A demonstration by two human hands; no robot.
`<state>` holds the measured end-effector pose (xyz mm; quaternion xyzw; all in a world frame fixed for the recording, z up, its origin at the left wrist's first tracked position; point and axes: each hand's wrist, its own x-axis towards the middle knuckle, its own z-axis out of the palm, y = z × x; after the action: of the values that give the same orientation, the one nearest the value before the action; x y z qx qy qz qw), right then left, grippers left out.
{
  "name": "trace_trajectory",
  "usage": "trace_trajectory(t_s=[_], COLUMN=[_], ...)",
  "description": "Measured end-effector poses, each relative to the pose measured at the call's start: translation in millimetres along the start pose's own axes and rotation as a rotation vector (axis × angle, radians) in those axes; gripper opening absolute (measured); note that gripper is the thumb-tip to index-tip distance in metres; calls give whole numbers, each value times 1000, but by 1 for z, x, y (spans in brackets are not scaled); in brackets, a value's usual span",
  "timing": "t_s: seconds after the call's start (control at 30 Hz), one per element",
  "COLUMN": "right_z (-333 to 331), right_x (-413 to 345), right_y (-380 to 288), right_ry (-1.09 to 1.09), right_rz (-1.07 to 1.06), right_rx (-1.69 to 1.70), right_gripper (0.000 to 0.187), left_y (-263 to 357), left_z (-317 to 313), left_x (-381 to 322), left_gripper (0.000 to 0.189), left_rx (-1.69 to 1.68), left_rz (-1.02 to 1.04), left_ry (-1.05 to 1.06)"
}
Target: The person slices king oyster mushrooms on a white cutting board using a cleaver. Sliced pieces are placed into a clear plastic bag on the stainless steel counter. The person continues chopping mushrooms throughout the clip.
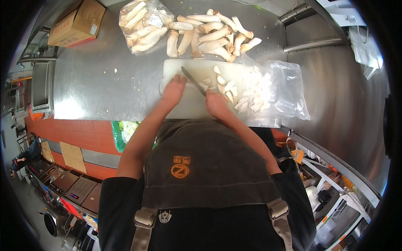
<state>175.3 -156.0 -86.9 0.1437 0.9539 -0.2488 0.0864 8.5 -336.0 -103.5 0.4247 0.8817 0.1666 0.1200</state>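
My right hand (216, 103) is closed round the handle of a kitchen knife (193, 80), whose blade points up and left over a white cutting board (179, 108). My left hand (174, 89) rests at the board's left side, fingertips near a pale piece of mushroom; whether it grips anything cannot be told. Cut king oyster mushroom pieces (228, 89) lie right of the blade. More cut pieces fill a clear plastic bag (287, 89) at the board's right end. Behind the board is a pile of whole king oyster mushrooms (213, 36).
A clear bag of whole mushrooms (144, 28) lies at the back left of the steel table (103, 88), beside a cardboard box (78, 23). A green container of leafy vegetables (118, 138) stands below the front edge. A person (19, 160) is far off at left.
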Motion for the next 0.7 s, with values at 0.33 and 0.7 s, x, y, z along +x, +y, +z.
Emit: trace_trajectory(t_s=[0.33,0.7], right_z=[3,-11], right_x=[5,14], right_y=[-19,-41], right_ry=[-59,-59], right_rz=[-44,-36], right_rx=[-33,37], right_gripper=[16,15], left_y=[-8,-26], left_z=[5,22], left_x=[-1,-9], left_gripper=[30,19], left_rx=[-101,-205], left_rz=[-8,26], left_ry=[9,174])
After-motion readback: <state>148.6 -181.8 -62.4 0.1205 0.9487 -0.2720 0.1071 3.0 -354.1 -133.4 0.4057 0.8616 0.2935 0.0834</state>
